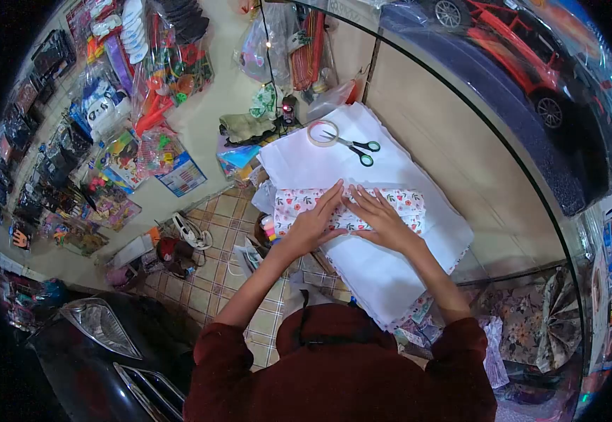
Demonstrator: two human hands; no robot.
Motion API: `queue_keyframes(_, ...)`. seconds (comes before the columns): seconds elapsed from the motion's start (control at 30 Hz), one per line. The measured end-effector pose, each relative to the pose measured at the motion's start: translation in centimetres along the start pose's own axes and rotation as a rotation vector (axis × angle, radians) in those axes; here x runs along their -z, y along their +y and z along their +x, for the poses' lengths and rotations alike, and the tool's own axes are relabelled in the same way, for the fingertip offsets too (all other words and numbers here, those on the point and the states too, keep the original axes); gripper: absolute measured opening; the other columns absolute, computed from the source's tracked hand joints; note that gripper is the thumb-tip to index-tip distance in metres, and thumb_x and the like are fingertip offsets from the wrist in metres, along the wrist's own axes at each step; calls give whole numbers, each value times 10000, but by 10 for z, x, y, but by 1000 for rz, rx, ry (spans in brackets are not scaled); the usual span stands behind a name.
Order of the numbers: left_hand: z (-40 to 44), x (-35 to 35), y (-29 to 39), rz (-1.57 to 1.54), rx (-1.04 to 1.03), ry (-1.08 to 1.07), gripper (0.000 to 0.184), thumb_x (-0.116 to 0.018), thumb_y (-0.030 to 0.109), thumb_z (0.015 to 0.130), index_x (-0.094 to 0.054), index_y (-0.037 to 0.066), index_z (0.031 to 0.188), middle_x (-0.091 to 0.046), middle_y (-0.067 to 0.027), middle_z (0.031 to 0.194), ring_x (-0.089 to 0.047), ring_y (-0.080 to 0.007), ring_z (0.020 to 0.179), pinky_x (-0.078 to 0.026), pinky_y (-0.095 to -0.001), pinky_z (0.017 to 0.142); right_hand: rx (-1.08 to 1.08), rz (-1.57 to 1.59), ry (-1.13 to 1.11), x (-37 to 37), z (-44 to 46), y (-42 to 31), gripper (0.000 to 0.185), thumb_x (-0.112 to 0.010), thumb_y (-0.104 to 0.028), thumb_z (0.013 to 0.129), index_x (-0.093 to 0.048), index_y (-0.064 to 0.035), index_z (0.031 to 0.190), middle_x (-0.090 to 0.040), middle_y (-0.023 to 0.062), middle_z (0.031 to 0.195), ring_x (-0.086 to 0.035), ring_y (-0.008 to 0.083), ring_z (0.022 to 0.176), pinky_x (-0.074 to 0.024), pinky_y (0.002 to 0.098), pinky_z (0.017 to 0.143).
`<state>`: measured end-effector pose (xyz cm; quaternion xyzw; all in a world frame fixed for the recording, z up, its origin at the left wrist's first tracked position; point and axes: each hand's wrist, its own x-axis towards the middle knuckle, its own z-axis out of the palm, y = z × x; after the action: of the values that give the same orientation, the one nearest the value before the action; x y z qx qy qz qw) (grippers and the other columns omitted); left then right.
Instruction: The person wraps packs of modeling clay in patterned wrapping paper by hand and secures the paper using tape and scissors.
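A box-like parcel in white paper with a red floral print (408, 204) lies across white sheets (390, 271). My left hand (314, 226) rests on the parcel's left half, its fingers stretched out and pointing up and inward. My right hand (385, 219) lies on the right half, fingers spread, the fingertips of both hands close together near the middle. Neither hand grasps anything. Beyond the parcel, scissors with black and green handles (362, 150) lie on the sheets, their blades reaching into a roll of tape (313, 133).
A glass edge (476, 95) curves along the right, with a boxed red toy car (510, 53) behind it. Packaged goods (154, 91) hang on the left wall. A dark vehicle-like body with a headlight (102, 325) stands at lower left, beside the tiled floor (211, 257).
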<state>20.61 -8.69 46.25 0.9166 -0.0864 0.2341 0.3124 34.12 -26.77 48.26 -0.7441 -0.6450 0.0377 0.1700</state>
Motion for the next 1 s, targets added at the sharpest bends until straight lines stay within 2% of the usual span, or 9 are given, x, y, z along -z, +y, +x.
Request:
queue_keyframes(0.07,-3,-5,-1,8,7,11,884,-760,192,738,-255,40,1447,-229,-114,1534,-556,-348,1119,-558,-366,728,-26,11,2,-4,-3,-6,721,-687,-197,809,-349,-98,1439,-235,147,1533,-214,300,1421,-216,472,1151)
queue_keyframes(0.17,-6,-6,1,9,41,16,874,-752,189,749,-252,41,1450,-230,-114,1534,-583,-346,1072,-560,-370,710,30,51,94,-15,-6,-4,710,-667,-141,813,-340,-88,1441,-309,162,1497,-286,313,1390,-254,442,1144)
queue_keyframes(0.37,-11,-9,3,-27,59,54,857,-746,177,755,-261,36,1447,-255,-124,1523,-609,-324,1046,-563,-357,722,-98,251,157,-19,-11,-16,721,-680,-88,810,-333,-56,1441,-421,181,1426,-401,312,1328,-322,428,1108)
queue_keyframes(0.47,-12,-9,3,-7,32,82,856,-747,166,753,-261,32,1446,-264,-133,1517,-603,-321,1070,-565,-350,742,-204,613,152,11,-3,-31,731,-688,-83,828,-309,-73,1453,-496,174,1367,-472,291,1277,-364,407,1075)
queue_keyframes(0.57,-11,-9,4,-4,0,100,857,-745,150,752,-256,28,1445,-263,-139,1515,-584,-325,1108,-565,-349,772,-286,917,203,1,8,-13,723,-715,-100,828,-327,-83,1438,-561,150,1288,-519,251,1223,-387,380,1046)
queue_keyframes(0.6,-10,-8,5,-9,-9,108,857,-745,143,752,-254,27,1446,-261,-141,1515,-575,-327,1124,-564,-351,783,-272,965,260,0,12,-15,665,-721,-99,829,-379,-81,1398,-576,132,1249,-530,219,1194,-425,356,1005)
queue_keyframes(0.7,-12,-11,2,-17,13,93,861,-743,133,752,-245,26,1447,-254,-143,1517,-548,-335,1162,-564,-353,799,-176,763,319,-4,20,-20,639,-718,-66,822,-394,-68,1373,-567,130,1250,-548,200,1157,-451,332,964)
queue_keyframes(0.9,-11,-9,5,-17,24,95,870,-747,129,749,-240,37,1450,-248,-144,1519,-527,-342,1190,-566,-361,795,-235,1135,533,-20,35,-40,559,-681,43,810,-423,-39,1299,-568,71,1052,-573,141,1014,-482,284,884)
queue_keyframes(1.0,-12,-11,2,-13,17,102,870,-749,131,748,-242,43,1450,-257,-146,1515,-522,-341,1197,-564,-362,804,-219,1157,573,-26,37,-40,530,-669,71,803,-432,-31,1266,-549,44,963,-570,111,962,-490,245,819)
